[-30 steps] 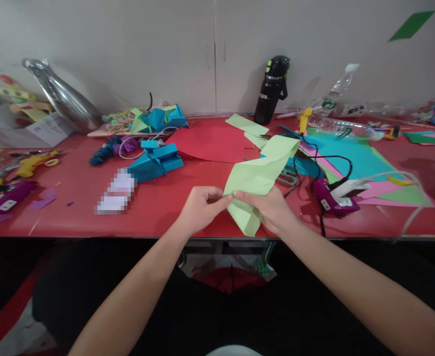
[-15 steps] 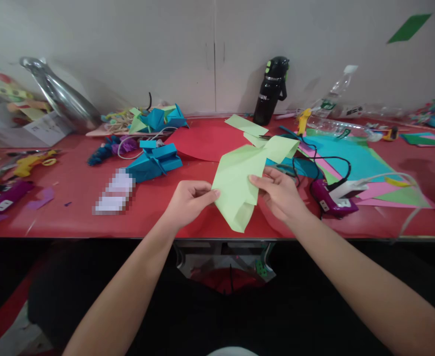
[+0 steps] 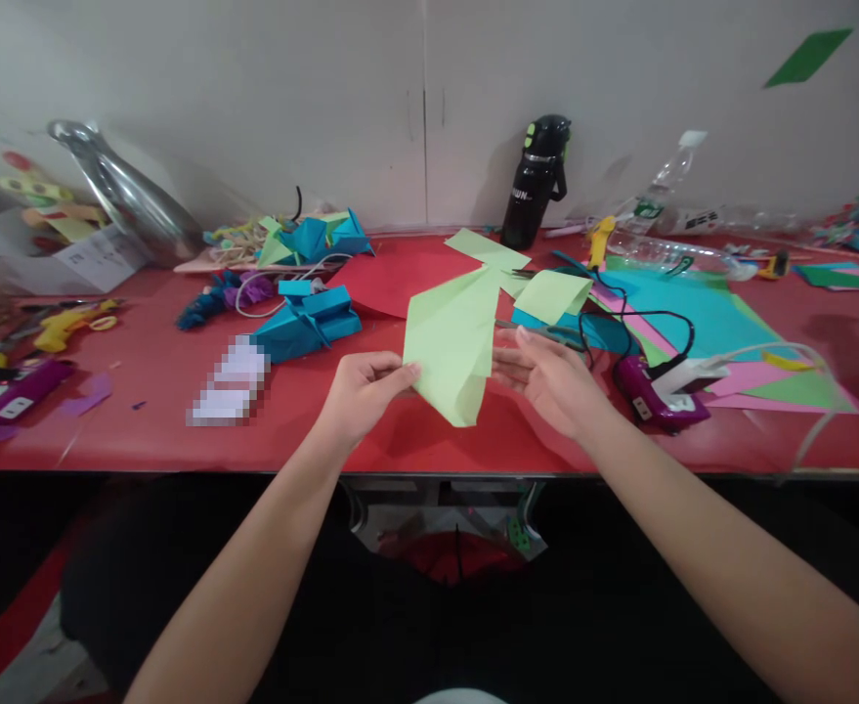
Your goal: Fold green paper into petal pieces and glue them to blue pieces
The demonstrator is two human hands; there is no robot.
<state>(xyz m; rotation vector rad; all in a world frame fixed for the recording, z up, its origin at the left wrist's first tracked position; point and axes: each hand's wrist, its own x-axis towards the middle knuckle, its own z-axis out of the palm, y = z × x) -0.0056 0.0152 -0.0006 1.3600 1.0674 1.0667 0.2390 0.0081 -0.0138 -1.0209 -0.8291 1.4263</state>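
My left hand (image 3: 366,396) pinches the left edge of a light green folded paper (image 3: 448,342), which is held up above the red table (image 3: 312,430). The paper's lower corner curls. Just right of it, my right hand (image 3: 546,376) is open, its fingers apart and the fingertips near the paper's right edge. Behind lie a smaller green paper piece (image 3: 553,295) and another green strip (image 3: 484,248). Left of my hands sits a folded blue paper model (image 3: 308,321).
A black bottle (image 3: 536,186) stands at the back. On the right are coloured sheets (image 3: 700,313), cables and a purple power strip (image 3: 660,396). At the left are a metal jug (image 3: 128,196), a white box (image 3: 84,259) and a yellow tool (image 3: 69,325).
My right hand has let go of the green paper and its fingers have spread. The paper has shifted a little left and up, still in my left hand.
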